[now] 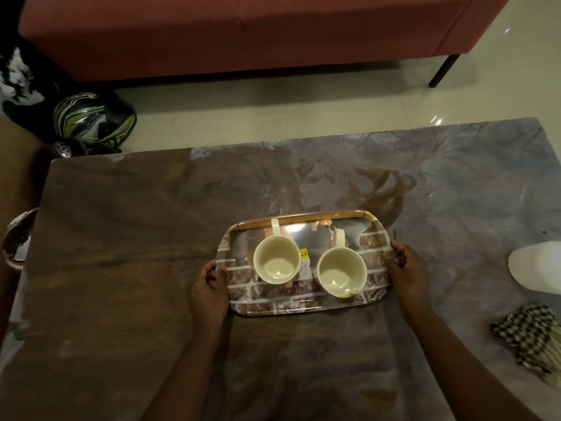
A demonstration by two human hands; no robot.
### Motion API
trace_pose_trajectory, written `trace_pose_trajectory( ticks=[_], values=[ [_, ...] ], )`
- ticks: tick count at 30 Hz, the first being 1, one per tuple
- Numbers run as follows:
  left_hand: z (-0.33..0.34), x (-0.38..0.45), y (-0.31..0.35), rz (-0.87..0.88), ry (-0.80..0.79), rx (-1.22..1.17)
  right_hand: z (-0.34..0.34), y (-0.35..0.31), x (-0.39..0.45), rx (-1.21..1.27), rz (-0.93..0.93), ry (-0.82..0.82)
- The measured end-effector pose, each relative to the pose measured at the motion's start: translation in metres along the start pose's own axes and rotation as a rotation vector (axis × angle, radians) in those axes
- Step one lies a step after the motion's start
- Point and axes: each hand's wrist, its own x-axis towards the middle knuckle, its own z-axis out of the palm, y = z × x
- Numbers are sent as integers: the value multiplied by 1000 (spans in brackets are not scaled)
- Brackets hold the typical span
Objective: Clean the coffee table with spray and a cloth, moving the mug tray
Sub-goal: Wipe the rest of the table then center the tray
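On the far left, on the floor beside the table, lies a helmet [94,120] with green and white marks; no word on it can be read. The coffee table [121,238] has a dark, marbled top. A little right of its middle sits the mug tray [375,238], printed like a brick wall, with two cream mugs [277,259] standing in it side by side, handles pointing to the far side, both empty.

The left hand [209,288] is closed on the left short edge of the tray, and the right hand [408,270] is closed on the right short edge. Whether the tray is lifted or resting on the table I cannot tell.

So the step in hand seems to be moving the tray away, before any spraying. The next move calls for keeping the tray level, so the mugs do not slide.

Between the mugs there is a small yellow sticker [304,253]; its print is too small to read. On the right edge of the table lies a white object [535,268], perhaps the spray, and nearer a checked cloth [528,335].
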Motion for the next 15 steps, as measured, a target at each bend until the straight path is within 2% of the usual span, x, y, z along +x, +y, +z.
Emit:
trace_pose_trajectory(
  ticks=[3, 6, 9, 11, 15],
  values=[
    [-4, -3, 11, 32, 8, 21, -5, -36, -9, -136, -237, 69],
    [-10, -19, 47, 280, 55, 36, -2, -80, -31, -22, -322, 3],
    [-5, -45, 83, 501, -20, -49, 10, -106, -61, -27, -434, -109],
    [6, -57, 93, 615, -106, -26, 19, -111, -80, -144, -487, -151],
    [28, -65, 86, 680, -168, 292, 30, -94, -94, -542, -532, -176]
  ],
)
